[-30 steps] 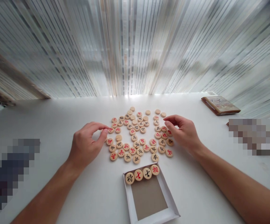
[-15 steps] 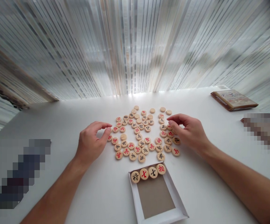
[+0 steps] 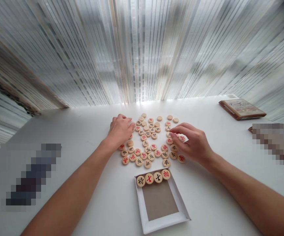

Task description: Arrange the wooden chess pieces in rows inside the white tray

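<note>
Many round wooden pieces [image 3: 147, 163] with red or black characters lie spread on the white table [image 3: 92, 200]; several at the back show plain faces. My left hand [image 3: 121, 131] reaches over the left side of the spread, fingers apart, hiding some pieces beneath it. Over the right side is my right hand [image 3: 191, 141], thumb and index finger curved with a gap between them, near a black-marked piece. A shallow white box [image 3: 166, 225] with a grey-brown bottom sits in front of the spread. Along its far edge stand several pieces, black and red, the rightmost [image 3: 165, 174] red.
A flat brown-edged box [image 3: 242, 109] lies at the back right. Blurred-out objects rest at the left [image 3: 31, 177] and right [image 3: 272, 141] of the table. Striped sheer curtains [image 3: 142, 49] hang behind the table's back edge.
My left hand has moved forward and right, from beside the spread to over its left pieces. My right hand has shifted slightly left relative to the pieces. The view has moved a little.
</note>
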